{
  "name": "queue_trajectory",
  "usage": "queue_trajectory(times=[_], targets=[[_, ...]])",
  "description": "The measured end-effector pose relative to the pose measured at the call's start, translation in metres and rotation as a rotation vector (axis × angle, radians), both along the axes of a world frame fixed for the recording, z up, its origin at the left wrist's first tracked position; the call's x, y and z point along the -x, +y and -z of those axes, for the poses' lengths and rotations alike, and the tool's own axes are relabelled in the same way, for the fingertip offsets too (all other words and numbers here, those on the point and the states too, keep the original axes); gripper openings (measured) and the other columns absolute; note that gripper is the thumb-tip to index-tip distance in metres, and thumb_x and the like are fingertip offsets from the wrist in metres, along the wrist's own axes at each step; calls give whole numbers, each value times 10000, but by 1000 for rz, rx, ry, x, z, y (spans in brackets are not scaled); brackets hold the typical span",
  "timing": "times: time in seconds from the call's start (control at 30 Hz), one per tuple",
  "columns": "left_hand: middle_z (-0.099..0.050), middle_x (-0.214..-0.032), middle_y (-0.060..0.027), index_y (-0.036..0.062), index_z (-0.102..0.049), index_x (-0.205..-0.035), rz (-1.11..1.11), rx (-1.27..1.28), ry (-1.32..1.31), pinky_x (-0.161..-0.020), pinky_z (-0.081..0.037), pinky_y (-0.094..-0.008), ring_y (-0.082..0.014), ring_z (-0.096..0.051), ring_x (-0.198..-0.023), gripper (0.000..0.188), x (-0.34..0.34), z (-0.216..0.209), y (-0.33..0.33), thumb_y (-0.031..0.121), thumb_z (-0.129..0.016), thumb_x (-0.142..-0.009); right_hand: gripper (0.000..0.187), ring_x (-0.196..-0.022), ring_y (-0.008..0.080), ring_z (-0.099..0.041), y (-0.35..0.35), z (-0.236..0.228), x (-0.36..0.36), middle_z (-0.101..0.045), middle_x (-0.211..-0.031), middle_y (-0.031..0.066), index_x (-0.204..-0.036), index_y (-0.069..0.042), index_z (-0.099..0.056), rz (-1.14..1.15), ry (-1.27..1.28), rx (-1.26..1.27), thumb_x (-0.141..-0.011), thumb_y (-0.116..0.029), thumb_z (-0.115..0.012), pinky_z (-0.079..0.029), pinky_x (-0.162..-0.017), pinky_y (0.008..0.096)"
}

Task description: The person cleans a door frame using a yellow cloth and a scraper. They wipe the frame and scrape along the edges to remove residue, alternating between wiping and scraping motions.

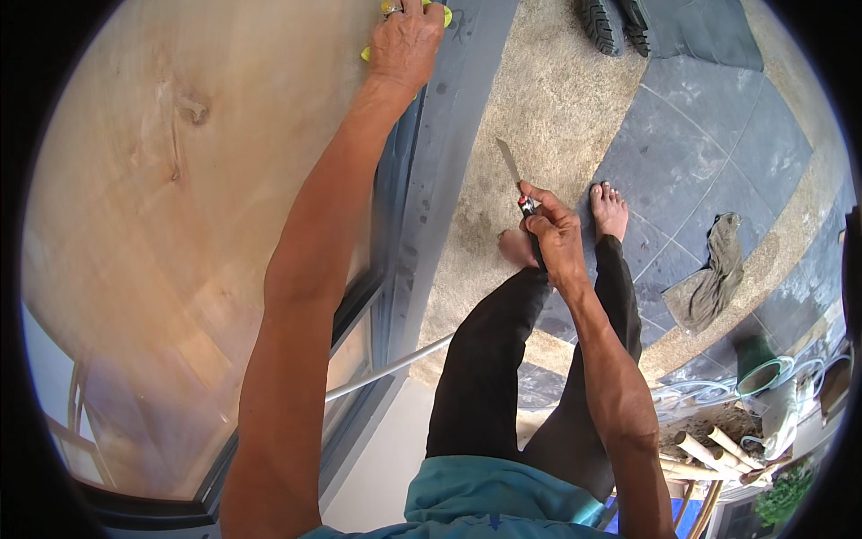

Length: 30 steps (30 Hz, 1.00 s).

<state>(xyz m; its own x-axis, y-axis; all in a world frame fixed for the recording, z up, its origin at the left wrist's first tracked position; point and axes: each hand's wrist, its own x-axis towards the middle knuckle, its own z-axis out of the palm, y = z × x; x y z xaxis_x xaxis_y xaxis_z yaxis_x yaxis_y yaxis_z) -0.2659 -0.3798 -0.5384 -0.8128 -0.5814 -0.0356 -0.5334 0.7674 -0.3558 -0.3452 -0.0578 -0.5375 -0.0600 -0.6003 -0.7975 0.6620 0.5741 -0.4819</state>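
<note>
My left hand [406, 47] reaches to the top of the view, its fingers closed over a yellow-green cloth [447, 15] against a large pane [206, 180] beside its dark grey frame [440, 153]. Bits of the cloth poke out on both sides of the hand; the fingertips are partly cut off by the view's edge. A yellow-stoned ring sits on one finger. Lower and to the right, my right hand [558, 238] is wrapped around a black-handled utility knife [529, 212]. Its long thin blade points up and left, out over the floor, touching nothing.
My bare feet [610, 211] stand on the pebbled and grey-tiled floor [691, 135]. A crumpled olive cloth [711, 283] lies at right, dark boots [603, 25] at the top. A pale hose [696, 391], bamboo poles [696, 449] and a thin white pole [386, 368] are near.
</note>
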Motion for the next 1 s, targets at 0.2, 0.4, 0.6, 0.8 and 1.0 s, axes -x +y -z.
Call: queue_trajectory(times=[0.2, 0.4, 0.6, 0.8, 1.0], targets=[[-563, -1247, -160, -4, -639, -1264, 114, 97, -204, -768, -496, -359, -287, -608, -1070, 505, -33, -8, 32, 12, -744, -770, 510, -484, 97, -517, -7, -1, 12, -545, -747, 22, -1382, -23, -624, 44, -24, -31, -894, 71, -510, -384, -390, 272], [-532, -1290, -194, -25, -605, -1340, 134, 0, -295, -760, -484, -323, -233, -576, -1014, 566, -82, -23, 73, 92, -739, -803, 516, -462, 93, -495, -13, 0, 21, -540, -731, 20, -1382, -55, -635, 11, -7, -40, -893, 54, -513, -395, -397, 267], [-544, -1179, -156, -14, -606, -1337, 147, 60, -233, -738, -485, -318, -227, -581, -1018, 557, -35, -12, 28, 99, -729, -806, 525, -490, 80, -509, -16, 10, 24, -559, -731, 6, -1375, -93, -654, 27, 22, -20, -887, 47, -520, -415, -425, 260], [-518, -1167, -117, 38, -637, -1215, 284, 230, -441, -696, -474, -321, -232, -574, -1028, 456, 1, -6, 6, 143, -749, -786, 519, -503, 75, -518, -13, 11, 27, -573, -726, 8, -1363, -92, -665, -2, 25, -51, -884, 49, -526, -426, -447, 259], [-516, -1136, -94, 67, -644, -1192, 314, 94, -677, -675, -460, -298, -205, -567, -1005, 444, -30, -17, 43, 150, -767, -774, 512, -508, 77, -503, -10, 11, 36, -563, -721, 12, -1361, -81, -663, 44, 18, -52, -885, 49, -526, -418, -440, 261]])
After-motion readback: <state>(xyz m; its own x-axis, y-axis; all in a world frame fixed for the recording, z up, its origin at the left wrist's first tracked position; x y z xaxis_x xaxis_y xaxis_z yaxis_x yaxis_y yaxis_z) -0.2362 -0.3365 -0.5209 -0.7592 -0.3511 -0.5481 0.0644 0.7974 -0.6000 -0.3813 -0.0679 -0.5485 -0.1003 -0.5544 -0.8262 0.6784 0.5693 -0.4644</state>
